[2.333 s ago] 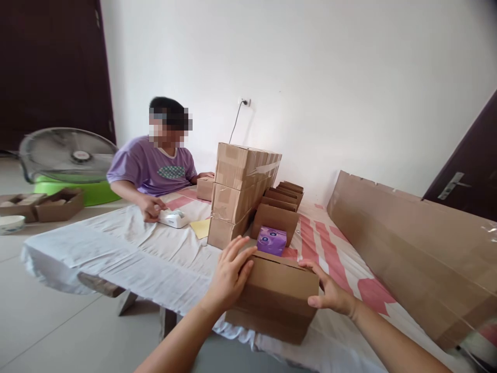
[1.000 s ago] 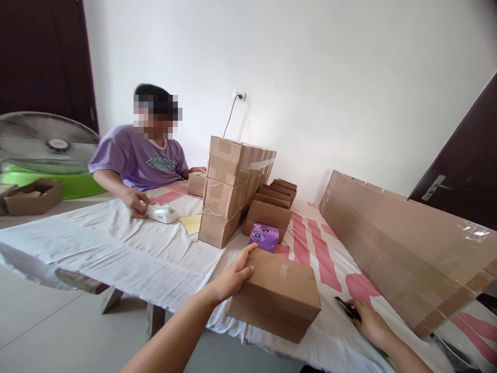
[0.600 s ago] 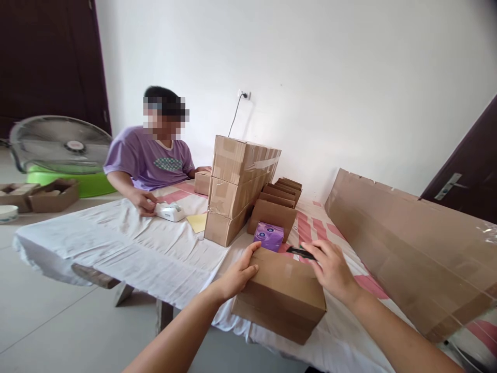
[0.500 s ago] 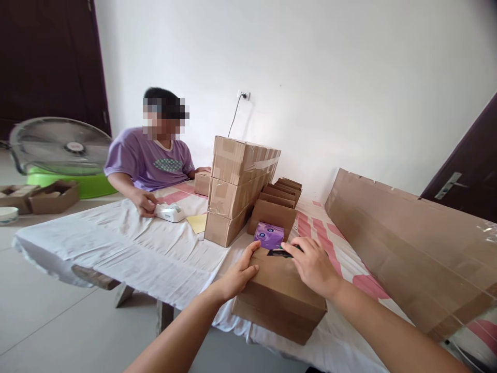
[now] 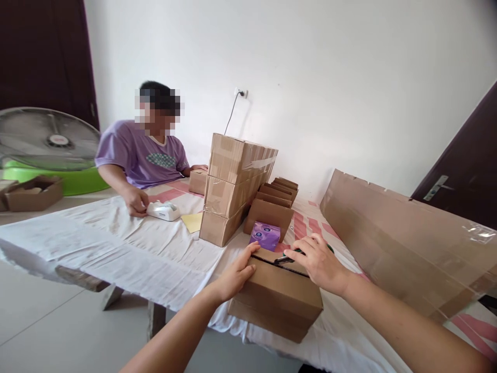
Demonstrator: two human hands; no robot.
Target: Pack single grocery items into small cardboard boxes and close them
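Note:
A closed cardboard box (image 5: 277,290) lies on the near edge of the table, with a dark slit along its top. Against its left end rests my left hand (image 5: 236,274), thumb and index finger stretched apart and touching the cardboard; its other fingers are mostly hidden. My right hand (image 5: 320,261) is closed around a dark box cutter with green parts (image 5: 286,259), its tip at the slit. Just behind the box, a purple printed package (image 5: 265,235) sits in front of an upright brown flap. Part of the cutter is hidden by my fingers.
Stacked taped cartons (image 5: 223,189) stand left of several open boxes (image 5: 277,199). A large cardboard sheet (image 5: 388,228) leans along the right side. Across the table, a person in a purple shirt (image 5: 143,155) touches a white tape dispenser (image 5: 163,211), near a yellow paper (image 5: 192,223).
My right hand has moved slightly right with the box cutter, and the slit on the box top now shows more clearly. My left hand stays on the box. The view has shifted slightly.

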